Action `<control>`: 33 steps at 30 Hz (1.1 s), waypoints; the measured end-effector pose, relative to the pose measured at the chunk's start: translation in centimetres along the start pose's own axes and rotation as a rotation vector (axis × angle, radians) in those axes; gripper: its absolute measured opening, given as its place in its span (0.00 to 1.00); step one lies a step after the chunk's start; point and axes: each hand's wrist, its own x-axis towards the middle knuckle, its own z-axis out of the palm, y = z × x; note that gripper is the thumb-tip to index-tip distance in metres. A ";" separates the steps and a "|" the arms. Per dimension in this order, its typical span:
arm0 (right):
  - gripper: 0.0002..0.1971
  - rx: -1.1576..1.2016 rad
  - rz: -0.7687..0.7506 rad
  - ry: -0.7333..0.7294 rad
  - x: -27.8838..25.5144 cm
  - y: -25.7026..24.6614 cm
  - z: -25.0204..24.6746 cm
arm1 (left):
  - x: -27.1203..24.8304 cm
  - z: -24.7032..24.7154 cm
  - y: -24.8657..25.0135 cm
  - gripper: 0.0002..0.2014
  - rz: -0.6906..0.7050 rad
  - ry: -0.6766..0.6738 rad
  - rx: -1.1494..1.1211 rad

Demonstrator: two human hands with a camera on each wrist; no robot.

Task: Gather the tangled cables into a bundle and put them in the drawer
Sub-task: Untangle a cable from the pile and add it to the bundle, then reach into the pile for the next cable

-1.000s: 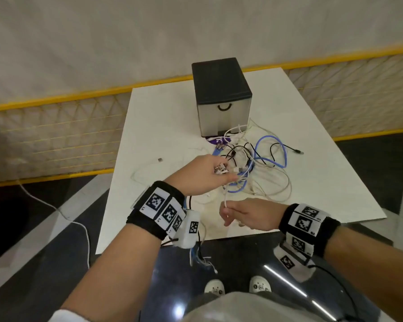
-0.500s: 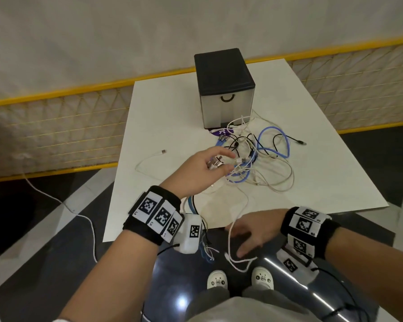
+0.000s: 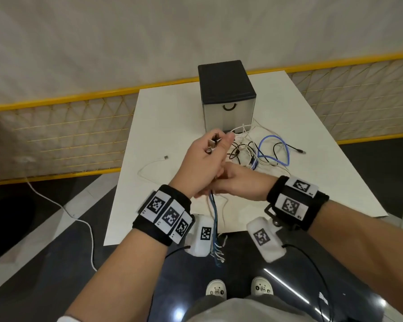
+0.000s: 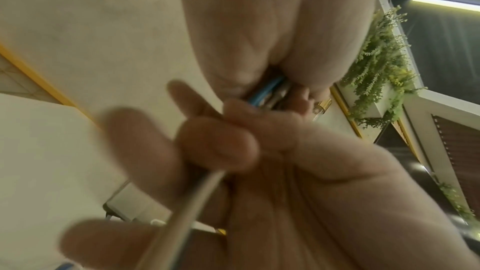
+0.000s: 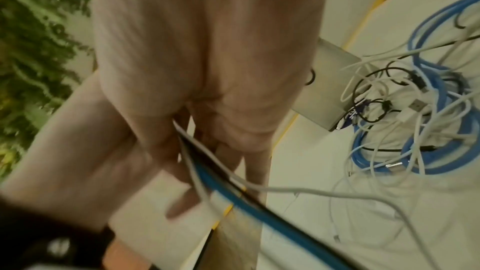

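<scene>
Plugs (image 3: pixel 211 145) bunch in my left hand (image 3: pixel 204 165); my right hand (image 3: pixel 241 185) clasps the strands (image 3: pixel 213 219) below. Table tangle (image 3: pixel 263 151) could snag and drag.

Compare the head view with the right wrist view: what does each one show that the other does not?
Only the head view shows the plug ends sticking out of the left hand, the drawer box's black top and a lone white cable at the table's left. Only the right wrist view shows green plants. Both show the cable pile on the white table and the strands the hands hold.
</scene>
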 end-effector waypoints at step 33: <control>0.16 -1.268 0.121 -0.133 12.4 8.6 0.5 | -1.3 -7.0 -3.1 0.21 -0.179 0.391 -0.194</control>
